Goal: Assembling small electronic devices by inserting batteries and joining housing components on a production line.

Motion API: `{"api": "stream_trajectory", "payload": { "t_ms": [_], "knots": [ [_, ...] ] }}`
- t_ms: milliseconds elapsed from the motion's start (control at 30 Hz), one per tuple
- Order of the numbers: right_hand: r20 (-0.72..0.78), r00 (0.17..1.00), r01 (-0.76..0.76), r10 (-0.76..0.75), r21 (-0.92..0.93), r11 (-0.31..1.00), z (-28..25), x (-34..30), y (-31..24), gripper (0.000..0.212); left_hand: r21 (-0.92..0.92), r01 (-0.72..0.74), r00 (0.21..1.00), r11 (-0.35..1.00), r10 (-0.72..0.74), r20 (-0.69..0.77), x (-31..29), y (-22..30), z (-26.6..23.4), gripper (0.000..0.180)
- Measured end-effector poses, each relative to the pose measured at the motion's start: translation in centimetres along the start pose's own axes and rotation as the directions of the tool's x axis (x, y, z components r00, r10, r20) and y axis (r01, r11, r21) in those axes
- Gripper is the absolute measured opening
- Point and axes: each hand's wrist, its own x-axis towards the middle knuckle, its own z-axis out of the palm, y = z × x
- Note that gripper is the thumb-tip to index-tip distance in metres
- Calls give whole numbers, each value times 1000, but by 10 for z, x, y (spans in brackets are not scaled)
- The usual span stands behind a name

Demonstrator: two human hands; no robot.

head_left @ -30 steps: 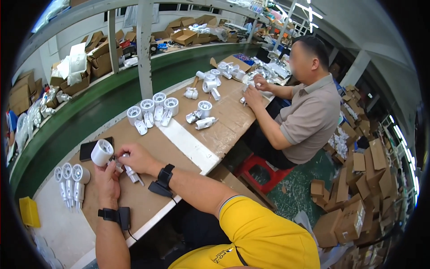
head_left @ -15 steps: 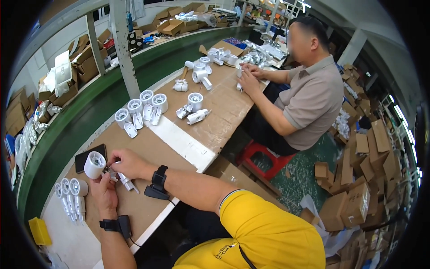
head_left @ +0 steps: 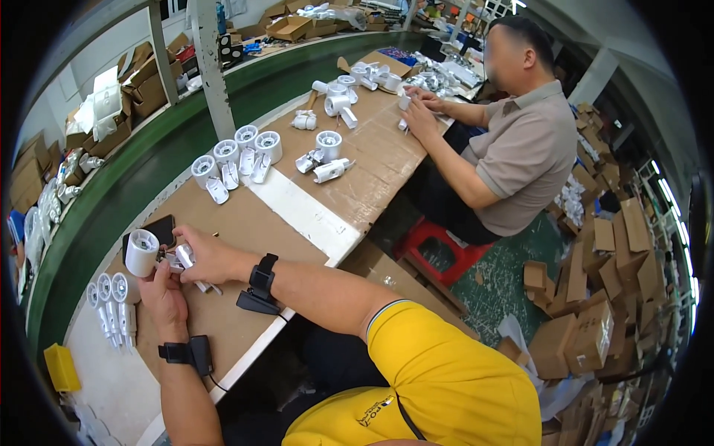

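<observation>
My left hand (head_left: 163,296) is closed around the lower side of a white cylindrical housing (head_left: 141,253) with a round open end. Thin wires show between the housing and my right hand (head_left: 207,254). My right fingers are closed on a small white plastic handle piece (head_left: 184,256), close beside the housing. Part of what lies between the two hands is hidden by my fingers. A dark phone (head_left: 159,229) lies on the table behind the housing. Several finished-looking white units with round heads and slim handles (head_left: 119,306) lie left of my left hand.
Several white housings with loose covers (head_left: 226,152) stand farther up the table (head_left: 290,245). More white parts (head_left: 329,147) lie beyond a white strip. A co-worker (head_left: 513,141) sits at the far right on a red stool (head_left: 439,256). A yellow bin (head_left: 62,367) hangs at the left edge.
The housing has moved left and slightly up-tilted in my left hand. My right hand has shifted left, and a white handle piece now shows upright in its fingers.
</observation>
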Motion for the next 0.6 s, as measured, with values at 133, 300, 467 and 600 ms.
{"api": "stream_trajectory", "payload": {
  "t_ms": [133, 300, 467, 600],
  "knots": [
    [15, 999, -35, 35, 21, 999, 0, 4, -6, 70, 16, -7, 999, 1000, 8, -32, -3, 4, 6, 46],
    [-60, 998, 31, -31, 4, 999, 0, 6, -3, 58, 67, -53, 997, 996, 56, -48, 1, -3, 2, 46],
    [-102, 986, 119, -131, -114, 986, 1, 4, 1, 49, 49, -55, 996, 997, 58, -66, 2, -7, 2, 48],
    [-94, 983, 159, -160, -17, 987, 19, 5, 2, 51, -43, 23, 998, 999, -25, -59, -2, 1, -8, 43]
  ]
}}
